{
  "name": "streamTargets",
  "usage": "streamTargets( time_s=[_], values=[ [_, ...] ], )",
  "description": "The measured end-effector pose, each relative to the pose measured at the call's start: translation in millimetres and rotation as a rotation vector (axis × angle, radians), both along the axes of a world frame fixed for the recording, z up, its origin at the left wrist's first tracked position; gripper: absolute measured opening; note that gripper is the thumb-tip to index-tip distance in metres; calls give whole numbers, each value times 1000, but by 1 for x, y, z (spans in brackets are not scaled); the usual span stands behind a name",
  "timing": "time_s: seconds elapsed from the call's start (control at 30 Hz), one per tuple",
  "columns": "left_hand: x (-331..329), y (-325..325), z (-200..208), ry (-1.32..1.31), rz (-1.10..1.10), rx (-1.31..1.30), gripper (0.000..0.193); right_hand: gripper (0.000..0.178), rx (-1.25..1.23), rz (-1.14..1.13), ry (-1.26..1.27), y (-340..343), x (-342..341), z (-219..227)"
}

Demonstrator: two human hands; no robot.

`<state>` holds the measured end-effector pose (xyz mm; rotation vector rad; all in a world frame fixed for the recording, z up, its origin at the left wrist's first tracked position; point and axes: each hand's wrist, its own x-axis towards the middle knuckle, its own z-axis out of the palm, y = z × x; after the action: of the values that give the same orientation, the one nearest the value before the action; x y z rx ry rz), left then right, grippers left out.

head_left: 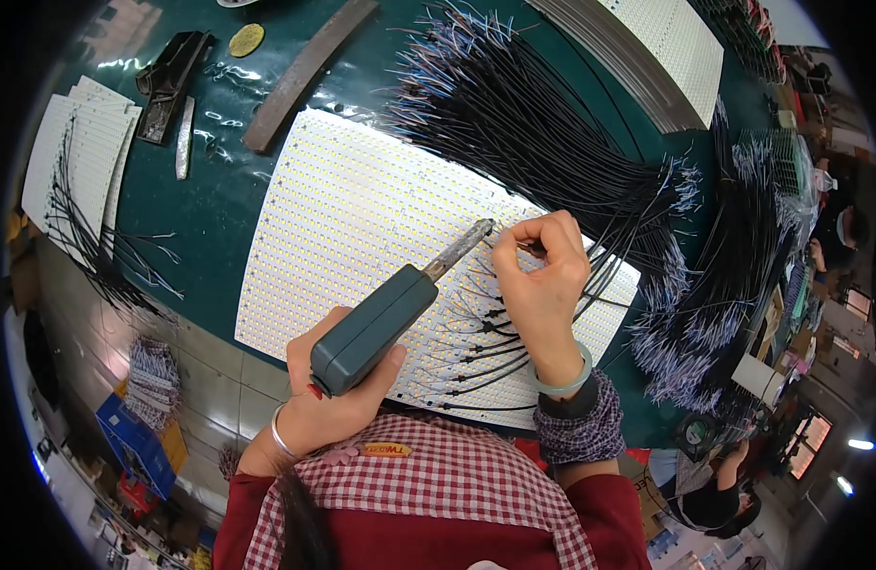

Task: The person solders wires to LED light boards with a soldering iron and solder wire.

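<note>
A large white LED board [333, 209] with rows of small yellow chips lies on the green table before me. My left hand [348, 408] is wrapped around the dark grey handle of a soldering iron [376, 328], whose metal tip points up and right over the board. Right by that tip, my right hand [552, 275] has thumb and fingers pinched together on a black wire, mostly hidden by the fingers. Several black wires [490, 359] with thin split ends lie in a row on the board below my right hand. A thick bundle of black wires [542, 123] rests along the board's far edge.
More wire bundles [718, 313] lie at the right. A stack of boards [647, 66] stands far right; further boards [72, 166] with loose wires are at the left. A brown bar [305, 76], a round yellow sponge [247, 39] and a dark holder [169, 85] sit at the back. A co-worker [708, 489] is at lower right.
</note>
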<state>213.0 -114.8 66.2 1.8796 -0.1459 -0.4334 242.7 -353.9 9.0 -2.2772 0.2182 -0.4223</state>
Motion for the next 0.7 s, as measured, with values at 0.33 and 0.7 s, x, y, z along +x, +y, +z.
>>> streamTargets(
  time_s=[0.33,0.7],
  values=[
    [-2,3,1,-54,38,8,19,12,-5,-4,8,0,0,0],
    [-5,2,-2,-33,78,-11,18,13,-108,79,47,-2,-1,3]
  ],
)
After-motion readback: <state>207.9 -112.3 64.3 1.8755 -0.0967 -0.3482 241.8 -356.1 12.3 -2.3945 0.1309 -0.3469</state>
